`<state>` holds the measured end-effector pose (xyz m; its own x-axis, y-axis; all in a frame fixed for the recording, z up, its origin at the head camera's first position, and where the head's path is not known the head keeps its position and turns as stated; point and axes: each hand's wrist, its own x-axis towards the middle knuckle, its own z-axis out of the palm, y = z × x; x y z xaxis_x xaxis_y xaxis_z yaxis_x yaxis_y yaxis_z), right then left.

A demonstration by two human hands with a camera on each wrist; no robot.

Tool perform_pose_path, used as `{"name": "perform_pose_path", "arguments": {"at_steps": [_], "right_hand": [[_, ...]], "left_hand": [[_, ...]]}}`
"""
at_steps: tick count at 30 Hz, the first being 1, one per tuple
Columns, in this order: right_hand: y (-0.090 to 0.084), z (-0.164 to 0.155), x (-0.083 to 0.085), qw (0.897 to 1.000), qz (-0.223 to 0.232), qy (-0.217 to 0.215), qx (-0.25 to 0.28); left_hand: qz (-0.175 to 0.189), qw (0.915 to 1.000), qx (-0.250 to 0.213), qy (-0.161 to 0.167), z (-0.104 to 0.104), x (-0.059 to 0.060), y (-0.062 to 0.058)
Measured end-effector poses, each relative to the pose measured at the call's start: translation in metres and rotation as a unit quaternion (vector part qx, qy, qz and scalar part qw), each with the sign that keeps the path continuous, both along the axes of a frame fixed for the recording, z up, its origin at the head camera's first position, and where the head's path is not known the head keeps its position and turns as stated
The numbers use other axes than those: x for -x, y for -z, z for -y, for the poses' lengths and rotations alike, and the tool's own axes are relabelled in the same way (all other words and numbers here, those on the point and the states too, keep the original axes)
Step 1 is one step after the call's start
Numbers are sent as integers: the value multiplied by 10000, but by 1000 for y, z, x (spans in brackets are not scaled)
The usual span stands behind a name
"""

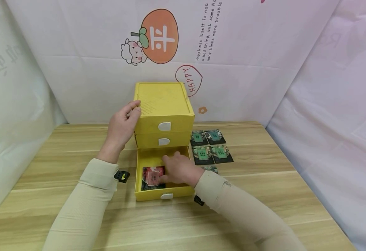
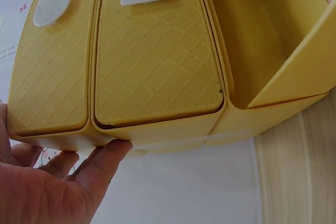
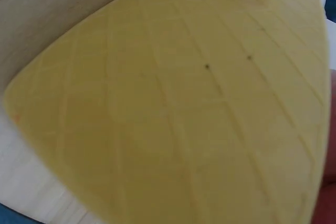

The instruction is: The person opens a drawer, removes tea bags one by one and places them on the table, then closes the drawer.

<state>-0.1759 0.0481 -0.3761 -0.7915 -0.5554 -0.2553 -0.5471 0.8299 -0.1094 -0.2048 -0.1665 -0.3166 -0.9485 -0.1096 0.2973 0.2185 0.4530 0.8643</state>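
White sheeting printed with cartoon stickers backs your wooden counter [image 1: 264,209], where a yellow three-drawer box [image 1: 164,104] stands. Your left hand [image 1: 123,123] rests against the box's upper left edge, fingers straight and relaxed, touching its side rather than gripping. The bottom drawer [image 1: 148,193] is pulled out toward you. Your right hand [image 1: 178,170] reaches down inside it, fingers lying on or just beside a red-patterned packet [image 1: 152,176] on the drawer floor; whether they pinch it, you cannot tell. Green-patterned packets [image 1: 212,146] lie in rows on the counter just right of the box, apart from both hands.
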Motion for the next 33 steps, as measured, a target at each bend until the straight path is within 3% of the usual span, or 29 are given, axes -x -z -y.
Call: {"name": "perform_pose_path", "arguments": {"at_steps": [6, 18, 33], "right_hand": [[1, 7, 0, 9998, -11, -174, -18], [10, 21, 0, 9988, -71, 95, -468], [14, 25, 0, 9983, -154, 200, -528]], "left_hand": [[-30, 10000, 13, 17, 0, 0, 1], [2, 10000, -56, 41, 2, 0, 2], [6, 9999, -109, 74, 1, -1, 1]]}}
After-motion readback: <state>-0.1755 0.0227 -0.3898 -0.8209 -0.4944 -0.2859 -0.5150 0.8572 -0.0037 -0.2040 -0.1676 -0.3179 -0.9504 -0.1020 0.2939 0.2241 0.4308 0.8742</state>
